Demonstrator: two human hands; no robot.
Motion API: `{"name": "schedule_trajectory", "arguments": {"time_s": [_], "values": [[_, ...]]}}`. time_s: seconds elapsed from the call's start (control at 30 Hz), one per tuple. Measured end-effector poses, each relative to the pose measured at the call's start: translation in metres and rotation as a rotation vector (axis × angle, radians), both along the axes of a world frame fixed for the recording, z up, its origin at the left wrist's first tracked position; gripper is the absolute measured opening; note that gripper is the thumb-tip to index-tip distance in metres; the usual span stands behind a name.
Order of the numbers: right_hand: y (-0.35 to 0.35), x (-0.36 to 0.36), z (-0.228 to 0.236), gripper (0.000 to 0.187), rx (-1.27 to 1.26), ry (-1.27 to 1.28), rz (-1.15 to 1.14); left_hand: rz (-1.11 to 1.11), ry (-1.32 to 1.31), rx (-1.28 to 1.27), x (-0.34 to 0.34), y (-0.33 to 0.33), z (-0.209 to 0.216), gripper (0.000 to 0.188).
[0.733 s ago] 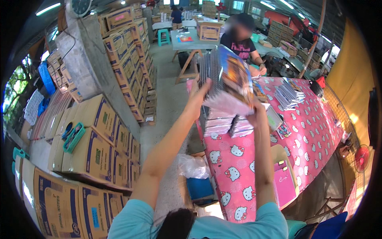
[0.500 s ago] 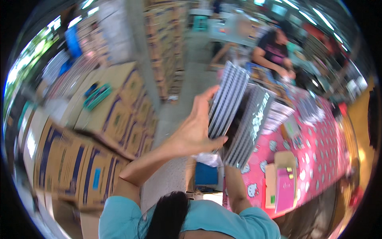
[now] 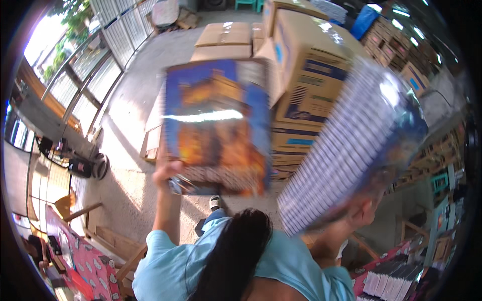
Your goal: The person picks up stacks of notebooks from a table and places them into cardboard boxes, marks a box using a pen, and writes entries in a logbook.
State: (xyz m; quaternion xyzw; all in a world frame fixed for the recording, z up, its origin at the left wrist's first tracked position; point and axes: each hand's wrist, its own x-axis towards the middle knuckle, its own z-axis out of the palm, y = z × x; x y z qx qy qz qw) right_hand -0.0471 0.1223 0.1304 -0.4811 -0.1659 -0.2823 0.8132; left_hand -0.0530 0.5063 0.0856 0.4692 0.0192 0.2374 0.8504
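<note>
My left hand [image 3: 167, 173] grips the lower left edge of a pack of spiral notebooks [image 3: 216, 135], its thumb over the front. The top cover is blue and orange and shines like plastic film; it faces me. On the right, a thick stack of spiral notebooks [image 3: 346, 135] in clear wrap leans up and to the right, its coil edges toward me. My right hand [image 3: 362, 211] holds that stack low at its right side, some of its fingers hidden. The two packs are apart, both held in the air and blurred by motion.
Large brown cartons [image 3: 316, 75] stand piled ahead, with a lower carton [image 3: 223, 37] beside them. A metal gate [image 3: 83, 80] is at the left. Pink-covered tables [image 3: 85, 251] lie behind on the left and on the right, where more notebooks [image 3: 386, 283] sit. A wooden frame [image 3: 120, 251] stands close left.
I have turned left, from the pink table and a seated person to the cartons and gate. The two packs, close together before, are now apart, one in each hand.
</note>
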Motion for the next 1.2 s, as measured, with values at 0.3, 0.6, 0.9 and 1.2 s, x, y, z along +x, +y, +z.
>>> {"name": "schedule_trajectory", "arguments": {"time_s": [0.3, 0.6, 0.9, 1.2], "values": [[0.282, 0.298, -0.049, 0.032, -0.368, 0.766, 0.836, 0.688, 0.029, -0.256, -0.083, 0.236, -0.051, 0.037], [0.381, 0.373, -0.297, 0.034, -0.708, 1.550, 1.166, 0.542, 0.182, -0.371, -0.054, 0.290, -0.062, 0.044], [0.423, 0.373, -0.270, 0.053, -1.723, 0.618, 1.044, 0.274, 0.294, -0.203, 0.067, 0.282, -0.079, 0.053], [0.393, 0.351, -0.066, 0.087, -1.090, 0.334, 0.391, 0.045, 0.299, 0.695, 0.181, 0.237, -0.070, 0.096]]}}
